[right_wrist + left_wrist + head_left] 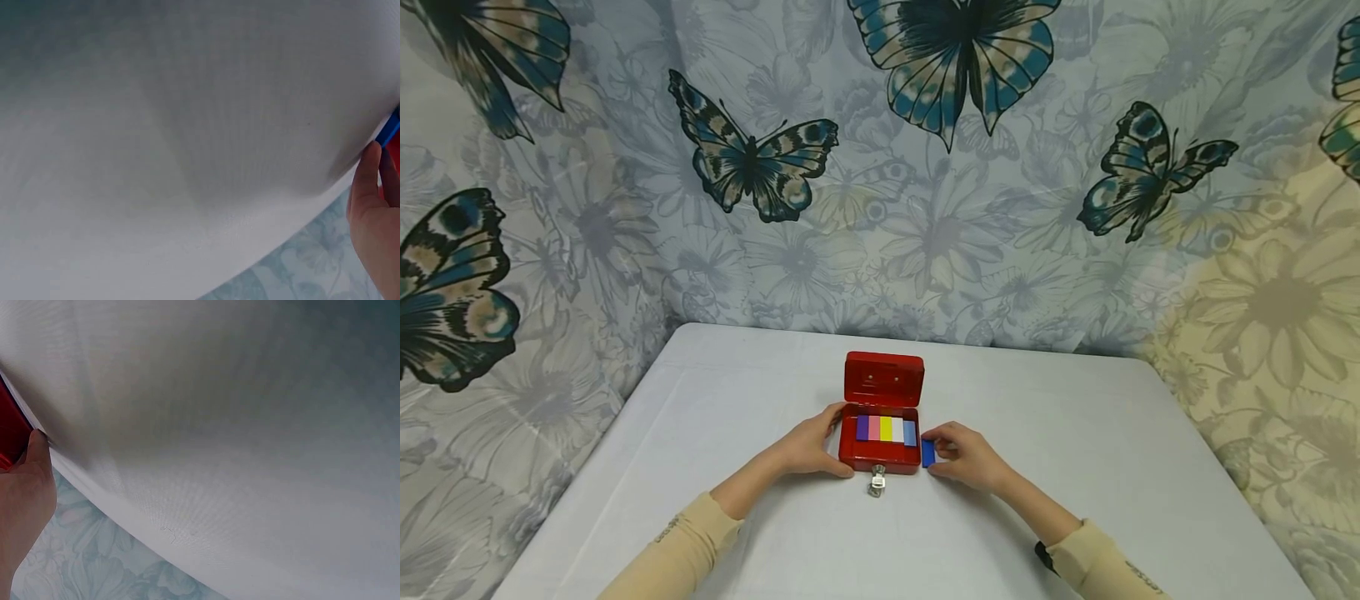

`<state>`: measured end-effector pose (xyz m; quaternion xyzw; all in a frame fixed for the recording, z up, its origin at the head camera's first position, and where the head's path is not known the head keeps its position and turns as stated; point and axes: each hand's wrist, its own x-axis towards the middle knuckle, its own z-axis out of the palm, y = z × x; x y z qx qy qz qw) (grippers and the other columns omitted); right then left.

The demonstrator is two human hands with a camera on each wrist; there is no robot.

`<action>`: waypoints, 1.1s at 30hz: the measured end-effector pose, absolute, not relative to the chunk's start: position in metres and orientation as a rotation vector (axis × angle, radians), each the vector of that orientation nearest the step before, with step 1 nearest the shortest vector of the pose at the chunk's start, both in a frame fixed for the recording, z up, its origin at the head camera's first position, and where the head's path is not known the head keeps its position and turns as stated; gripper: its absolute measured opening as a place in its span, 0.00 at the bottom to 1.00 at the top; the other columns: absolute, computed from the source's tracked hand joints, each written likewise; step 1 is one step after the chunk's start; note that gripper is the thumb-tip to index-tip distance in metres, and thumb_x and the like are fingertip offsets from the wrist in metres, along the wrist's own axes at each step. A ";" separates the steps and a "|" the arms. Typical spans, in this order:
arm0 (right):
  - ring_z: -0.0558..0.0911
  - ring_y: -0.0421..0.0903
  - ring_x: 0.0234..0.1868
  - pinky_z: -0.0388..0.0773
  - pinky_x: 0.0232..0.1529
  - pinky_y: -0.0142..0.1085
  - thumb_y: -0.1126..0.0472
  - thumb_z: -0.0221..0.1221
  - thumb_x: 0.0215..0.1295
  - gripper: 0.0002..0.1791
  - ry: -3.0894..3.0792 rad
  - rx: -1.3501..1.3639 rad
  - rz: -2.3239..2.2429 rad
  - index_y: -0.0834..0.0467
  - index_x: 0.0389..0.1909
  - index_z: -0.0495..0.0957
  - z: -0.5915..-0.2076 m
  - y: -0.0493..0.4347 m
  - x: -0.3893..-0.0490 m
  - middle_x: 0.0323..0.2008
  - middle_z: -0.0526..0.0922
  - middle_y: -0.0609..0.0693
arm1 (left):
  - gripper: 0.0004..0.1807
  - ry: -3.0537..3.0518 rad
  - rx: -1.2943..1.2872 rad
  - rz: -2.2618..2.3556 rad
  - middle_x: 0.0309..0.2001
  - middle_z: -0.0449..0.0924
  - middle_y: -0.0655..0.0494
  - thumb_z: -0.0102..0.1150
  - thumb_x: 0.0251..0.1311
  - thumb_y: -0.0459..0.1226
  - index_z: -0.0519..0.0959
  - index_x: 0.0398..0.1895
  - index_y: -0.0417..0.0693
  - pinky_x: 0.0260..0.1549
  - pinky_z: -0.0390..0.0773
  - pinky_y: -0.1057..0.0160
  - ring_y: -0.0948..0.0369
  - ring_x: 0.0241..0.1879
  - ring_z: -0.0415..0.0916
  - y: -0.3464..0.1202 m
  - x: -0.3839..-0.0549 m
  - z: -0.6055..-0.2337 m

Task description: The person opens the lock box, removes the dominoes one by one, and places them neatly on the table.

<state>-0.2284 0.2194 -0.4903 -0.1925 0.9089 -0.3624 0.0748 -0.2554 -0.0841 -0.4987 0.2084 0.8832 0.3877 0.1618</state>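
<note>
In the head view a red cash box (880,454) stands on the table with its lid (883,379) raised at the back. Side by side inside it lie several coloured blocks: purple (862,428), pink (874,428), yellow (886,428), white (898,429) and light blue (910,432). My left hand (808,443) grips the box's left side, thumb by the front corner and fingers by the back one. Just outside the right wall, my right hand (966,457) pinches a dark blue block (928,452) between thumb and fingers. Both wrist views catch only part of each hand and the box.
A small silver metal piece (876,482), perhaps a lock with keys, is at the box's front. White cloth covers the table (760,367). Butterfly-print fabric (940,242) hangs behind and to the sides.
</note>
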 end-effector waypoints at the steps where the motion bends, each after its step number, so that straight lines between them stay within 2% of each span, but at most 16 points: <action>1: 0.77 0.47 0.45 0.82 0.47 0.38 0.66 0.70 0.54 0.24 2.725 -0.574 -1.090 0.60 0.53 0.78 -0.490 0.219 -0.228 0.47 0.79 0.51 | 0.59 2.522 0.594 1.102 0.71 0.61 0.48 0.78 0.41 0.46 0.53 0.74 0.45 0.64 0.66 0.50 0.50 0.69 0.61 -0.084 -0.256 -0.499; 11: 0.77 0.47 0.45 0.82 0.46 0.35 0.68 0.71 0.53 0.28 2.713 -0.529 -1.128 0.62 0.57 0.75 -0.491 0.217 -0.227 0.49 0.79 0.52 | 0.58 2.517 0.604 1.115 0.71 0.61 0.46 0.79 0.40 0.45 0.53 0.74 0.44 0.64 0.67 0.51 0.50 0.68 0.62 -0.085 -0.255 -0.499; 33: 0.78 0.47 0.45 0.83 0.44 0.35 0.67 0.71 0.52 0.28 2.717 -0.521 -1.140 0.62 0.56 0.75 -0.494 0.218 -0.227 0.46 0.79 0.51 | 0.58 2.507 0.605 1.125 0.71 0.62 0.46 0.79 0.40 0.44 0.53 0.74 0.45 0.63 0.68 0.49 0.49 0.68 0.62 -0.085 -0.255 -0.497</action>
